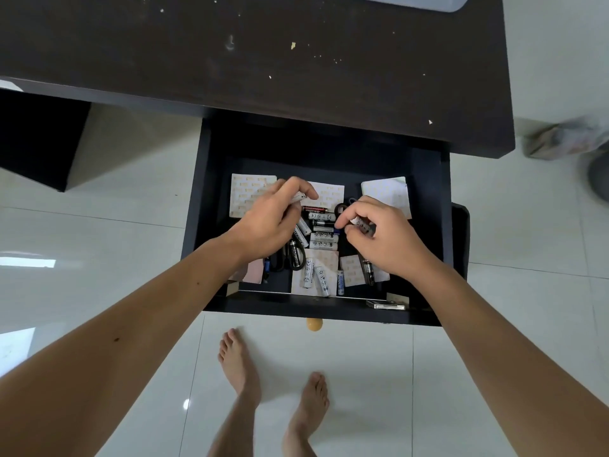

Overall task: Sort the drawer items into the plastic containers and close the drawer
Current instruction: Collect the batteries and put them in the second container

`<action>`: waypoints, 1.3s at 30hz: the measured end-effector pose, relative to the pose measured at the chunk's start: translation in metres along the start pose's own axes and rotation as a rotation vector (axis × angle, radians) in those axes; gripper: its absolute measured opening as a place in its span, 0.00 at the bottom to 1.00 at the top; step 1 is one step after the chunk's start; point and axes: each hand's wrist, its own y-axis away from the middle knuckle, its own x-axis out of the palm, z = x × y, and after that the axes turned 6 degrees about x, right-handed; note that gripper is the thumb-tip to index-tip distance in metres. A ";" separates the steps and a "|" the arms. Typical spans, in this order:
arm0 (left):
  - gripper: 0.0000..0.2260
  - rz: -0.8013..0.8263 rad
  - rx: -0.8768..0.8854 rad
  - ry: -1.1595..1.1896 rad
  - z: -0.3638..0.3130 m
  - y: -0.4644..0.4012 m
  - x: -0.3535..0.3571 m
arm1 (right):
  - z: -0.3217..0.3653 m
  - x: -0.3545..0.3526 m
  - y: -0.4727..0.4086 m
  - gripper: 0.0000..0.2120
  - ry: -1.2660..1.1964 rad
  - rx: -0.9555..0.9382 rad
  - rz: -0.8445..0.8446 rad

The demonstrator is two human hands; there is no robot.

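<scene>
The dark drawer (428, 225) stands pulled out under the dark desk. Inside lie several white and black batteries (321, 239), pale patterned cards (245, 192) and a pair of black-handled scissors (341, 207). My left hand (270, 212) hovers over the middle left of the drawer, fingers closed on a white battery. My right hand (385, 239) is over the middle right, closed on several batteries. Two clear plastic containers (415, 1) show only partly at the top edge of the desk.
The dark desk top (263, 54) carries specks of debris. A round wooden knob (314, 324) sticks out of the drawer front. A small metal object (385, 305) lies on the front rim. My bare feet (240, 367) stand on white floor tiles below.
</scene>
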 end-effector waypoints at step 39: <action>0.10 0.198 0.166 -0.571 0.013 0.004 -0.017 | 0.001 0.003 -0.008 0.18 0.021 -0.053 0.001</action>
